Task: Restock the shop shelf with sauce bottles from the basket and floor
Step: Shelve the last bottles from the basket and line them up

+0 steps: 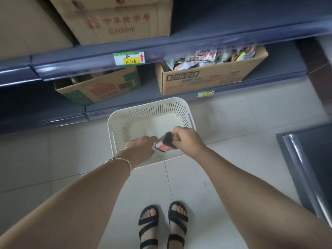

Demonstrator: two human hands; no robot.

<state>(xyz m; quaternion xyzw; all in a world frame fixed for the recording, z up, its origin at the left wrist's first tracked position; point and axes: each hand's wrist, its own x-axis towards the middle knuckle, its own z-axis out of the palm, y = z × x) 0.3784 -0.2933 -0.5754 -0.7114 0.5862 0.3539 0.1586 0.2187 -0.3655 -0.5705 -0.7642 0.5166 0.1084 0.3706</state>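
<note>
One sauce bottle leans over the basket, bottom near-left, top far-right, gripped by the right hand; left hand flat beside it.

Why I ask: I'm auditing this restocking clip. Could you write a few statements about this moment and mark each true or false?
1. The right hand grips a dark sauce bottle above the basket. True.
2. The basket is packed with bottles. False: no other bottle shows inside it.
3. The left hand holds a second bottle. False: its straight fingers reach to the same bottle and hold nothing.
4. An open carton of packets sits on the lower shelf. True.
5. The basket stands on a shelf. False: it stands on the tiled floor.
</note>
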